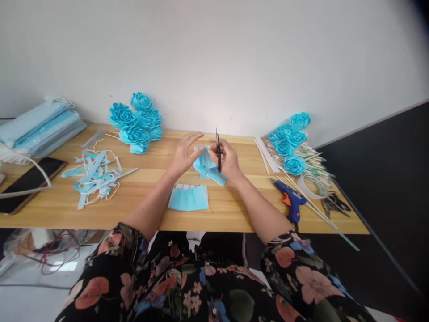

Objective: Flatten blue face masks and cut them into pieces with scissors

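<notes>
Floral-print sleeves are worn. Black scissors are gripped by the right hand; the left hand is held unclenched beside blue mask fabric, centrally over the wooden tabletop.

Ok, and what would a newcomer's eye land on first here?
Probably the blue roses, bunched at the back left of the table, with a second bunch at the right. Next, perhaps, the black scissors held in the right hand, near the middle.

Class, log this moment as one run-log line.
left hand: fingers spread, beside blue sheets | right hand: holds scissors | table: glue gun, blue flowers
</notes>
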Motion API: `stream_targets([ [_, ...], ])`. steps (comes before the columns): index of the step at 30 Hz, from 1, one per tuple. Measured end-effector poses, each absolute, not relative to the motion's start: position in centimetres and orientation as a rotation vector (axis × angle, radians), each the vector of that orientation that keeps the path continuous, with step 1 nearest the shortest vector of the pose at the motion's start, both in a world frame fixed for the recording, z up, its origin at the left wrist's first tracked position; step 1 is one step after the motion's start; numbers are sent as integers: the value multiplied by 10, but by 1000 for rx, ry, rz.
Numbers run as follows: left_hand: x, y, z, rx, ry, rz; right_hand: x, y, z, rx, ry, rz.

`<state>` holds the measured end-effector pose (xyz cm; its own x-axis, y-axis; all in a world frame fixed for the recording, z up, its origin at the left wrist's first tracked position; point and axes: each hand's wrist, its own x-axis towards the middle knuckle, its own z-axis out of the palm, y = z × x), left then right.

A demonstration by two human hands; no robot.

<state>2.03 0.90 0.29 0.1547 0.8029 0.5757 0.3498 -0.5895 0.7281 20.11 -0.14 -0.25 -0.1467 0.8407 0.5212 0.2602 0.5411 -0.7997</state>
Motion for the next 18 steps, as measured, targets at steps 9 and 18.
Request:
stream_targets([
  [9, 23, 8, 1, 1888, 1145, 1345, 203, 2, -10, -903, -1722, 710],
  [18, 17, 8, 7, 1764, 1331, 1552, 206, 7, -10, -953, -1598, 761],
])
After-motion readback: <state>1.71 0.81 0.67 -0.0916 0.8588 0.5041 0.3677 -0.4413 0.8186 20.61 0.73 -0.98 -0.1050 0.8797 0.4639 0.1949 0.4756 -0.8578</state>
